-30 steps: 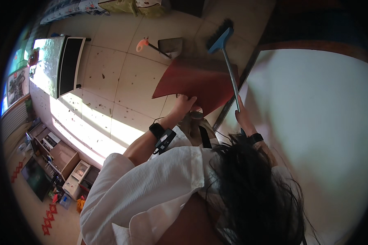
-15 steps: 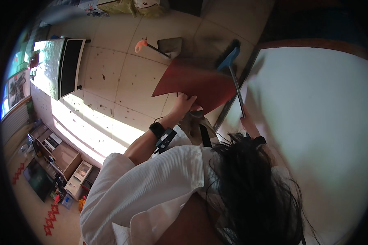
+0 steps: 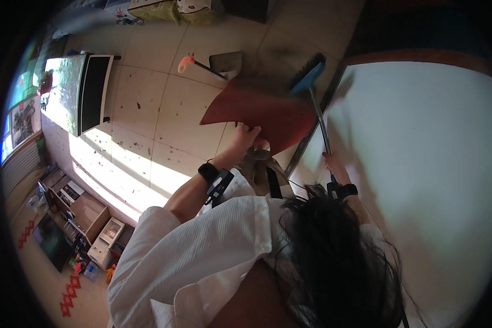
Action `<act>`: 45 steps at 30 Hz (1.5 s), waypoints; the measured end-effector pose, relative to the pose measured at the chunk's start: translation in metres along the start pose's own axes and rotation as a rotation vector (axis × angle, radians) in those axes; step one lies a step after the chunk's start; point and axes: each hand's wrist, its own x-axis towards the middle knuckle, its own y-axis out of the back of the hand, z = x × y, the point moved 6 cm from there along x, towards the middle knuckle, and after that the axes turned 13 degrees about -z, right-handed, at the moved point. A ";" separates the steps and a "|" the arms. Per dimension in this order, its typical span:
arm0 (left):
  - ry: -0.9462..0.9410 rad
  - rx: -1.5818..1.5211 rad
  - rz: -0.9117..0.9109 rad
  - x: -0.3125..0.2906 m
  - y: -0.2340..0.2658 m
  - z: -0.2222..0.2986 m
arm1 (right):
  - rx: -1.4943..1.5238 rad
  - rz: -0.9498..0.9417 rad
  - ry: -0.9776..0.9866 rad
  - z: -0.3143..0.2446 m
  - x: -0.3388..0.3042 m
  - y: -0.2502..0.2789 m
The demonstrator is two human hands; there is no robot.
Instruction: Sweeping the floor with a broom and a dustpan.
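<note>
My left hand [image 3: 246, 136] is closed on the near edge of a red mat [image 3: 262, 112], thumb on top. The mat hangs above the tiled floor, its left corner raised and its far part blurred and dark. In my right hand [image 3: 336, 168] is the grey handle of a broom [image 3: 310, 77] with a blue head and dark bristles. The broom head is at the mat's far right edge; whether they touch I cannot tell. Beyond the mat, a grey dustpan [image 3: 227, 62] with an orange-ended handle lies on the floor.
To the right stands a large white panel [image 3: 421, 164] with a brown edge. At left is a low table [image 3: 95, 93] with a dark, glossy top. Dark debris [image 3: 139, 105] dots the tiles [image 3: 183, 101]. Cabinets [image 3: 87, 208] and a screen [image 3: 52, 240] are at lower left.
The broom head has shifted slightly up and right. The mat's left corner has risen a little and moved left. My left hand keeps its hold.
</note>
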 end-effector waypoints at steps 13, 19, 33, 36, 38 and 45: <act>0.007 -0.168 0.000 -0.023 -0.007 0.016 | -0.032 0.044 0.037 -0.023 0.007 0.000; -0.020 0.049 0.012 -0.020 0.000 -0.007 | -0.372 0.487 0.521 -0.022 0.009 -0.019; -0.046 0.100 -0.010 -0.032 -0.012 0.010 | -0.219 0.113 0.238 -0.016 0.014 -0.034; -0.038 0.156 -0.049 -0.026 -0.010 0.015 | -0.107 0.034 0.131 -0.012 0.028 -0.020; -0.022 0.207 -0.042 -0.025 -0.005 0.011 | 0.039 0.077 0.218 -0.024 0.026 -0.021; 0.004 0.282 -0.029 -0.025 -0.006 0.012 | -0.205 0.046 0.094 -0.008 0.032 -0.037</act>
